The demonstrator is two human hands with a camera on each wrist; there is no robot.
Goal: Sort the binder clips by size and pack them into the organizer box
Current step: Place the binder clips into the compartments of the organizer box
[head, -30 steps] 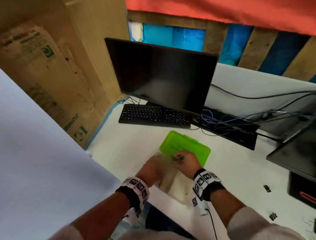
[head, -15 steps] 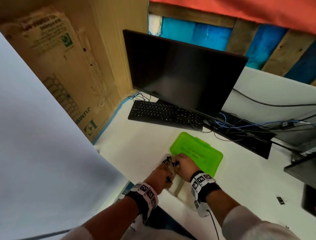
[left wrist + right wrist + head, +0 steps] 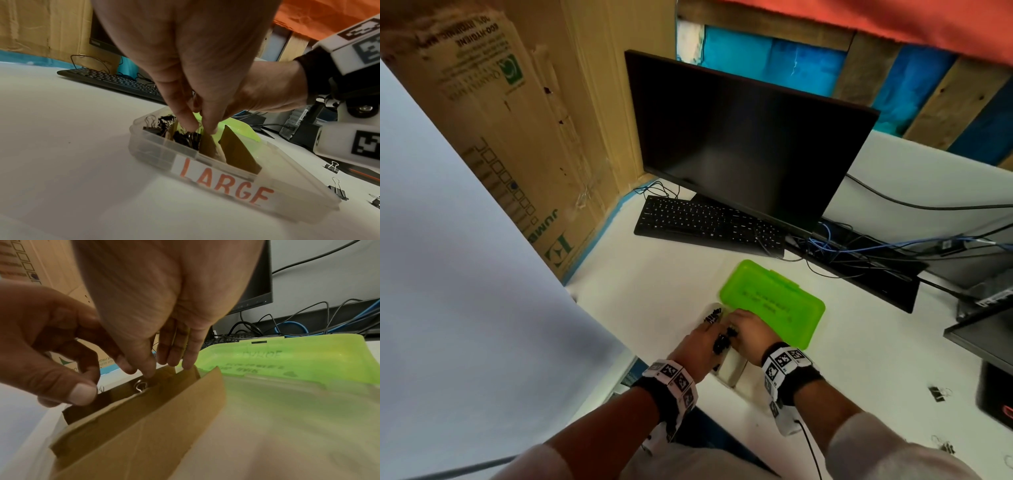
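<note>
1. Packing is judged partly done: black binder clips point(image 3: 186, 138) are seen in two far-end compartments of the clear organizer box point(image 3: 287, 199).
2. Left hand point(image 3: 185, 53) fingers point(image 3: 188, 121) are pressed down onto the clips, pinching nothing clearly.
3. Right hand point(image 3: 748, 330) fingers hang relaxed at a cardboard divider point(image 3: 144, 410).
4. Loose clips point(image 3: 937, 393) are left on the worktop point(image 3: 654, 281); the green lid point(image 3: 774, 301) lies open.

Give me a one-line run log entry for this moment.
phase: packing | both hands over organizer box | left hand fingertips among binder clips beside cardboard divider | lid open | loose clips remain on desk
</note>
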